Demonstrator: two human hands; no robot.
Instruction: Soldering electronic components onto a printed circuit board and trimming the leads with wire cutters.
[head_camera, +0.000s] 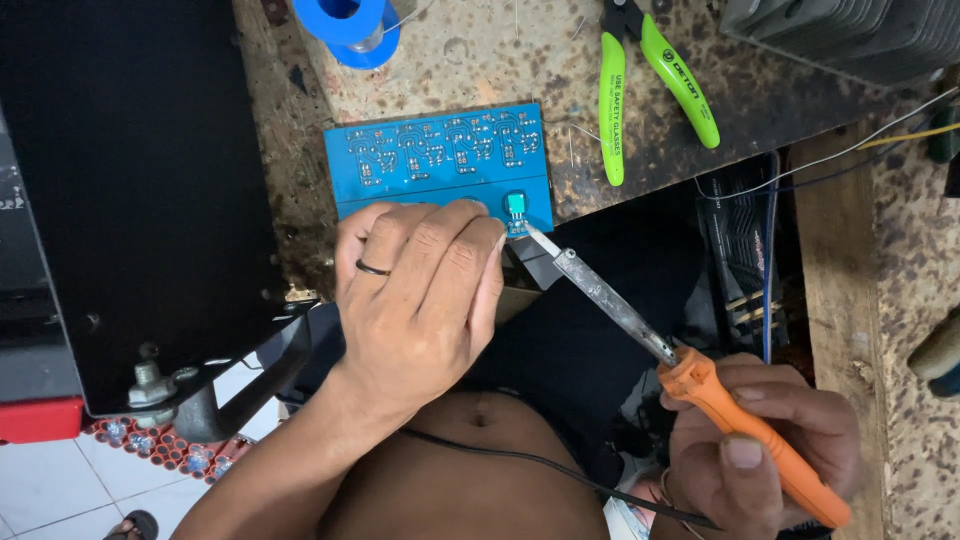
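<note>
Green-handled cutters (640, 85), blue solder spool (350, 25), black panel (130, 180), white floor tiles (60, 490)

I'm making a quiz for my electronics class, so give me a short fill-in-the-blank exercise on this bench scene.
1. The right hand holds a soldering iron by its ____ handle.
2. The left hand presses on a ____ circuit board.
3. The cutters on the bench have ____ handles.

Missing words: orange; blue; green

My left hand (420, 300): palm down, fingers together and curled forward, ring on one finger, forearm angled up from lower left. My right hand (765, 450): fist closed, thumb on top.
</note>
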